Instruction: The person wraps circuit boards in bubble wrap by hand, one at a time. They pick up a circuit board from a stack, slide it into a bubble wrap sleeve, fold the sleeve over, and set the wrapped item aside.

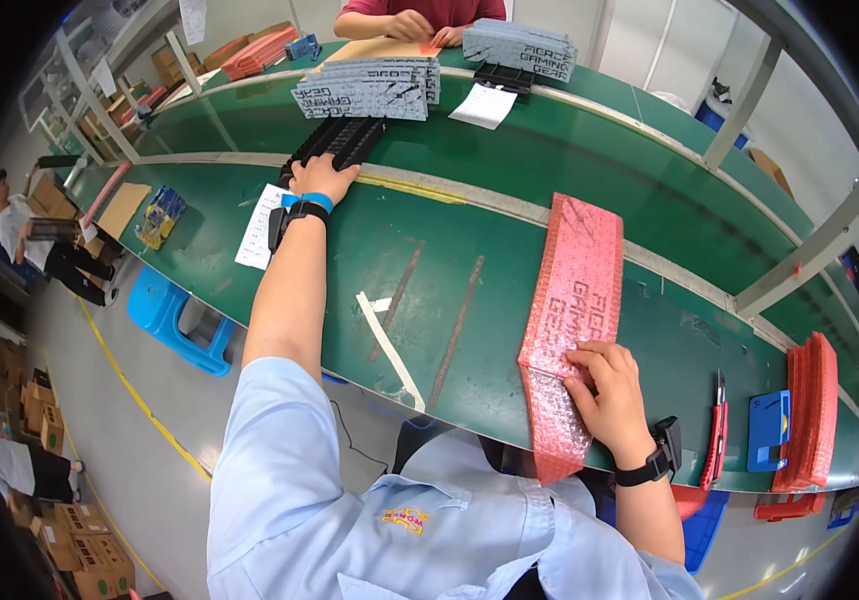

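Note:
Before me on the green bench lies a pink bubble-wrap bag (574, 270) with a flat printed panel inside; its slack near end reaches the bench edge. My right hand (609, 395) is closed on the bag's right edge near the panel's near end, thumb and fingers bent onto the wrap. Stretched forward, my left hand (324, 178) is closed over the near end of a black slotted rack (342, 143), its fingertips partly hidden. Several grey printed panels (364, 92) stand upright at the rack's far end.
To the right lie a red utility knife (717, 430), a blue tape dispenser (769, 430) and a stack of pink bubble bags (809, 410). A white strip (389, 350) and a paper sheet (261, 230) are on the bench. Across it, a person's hands (424, 30) work beside more panels (519, 48).

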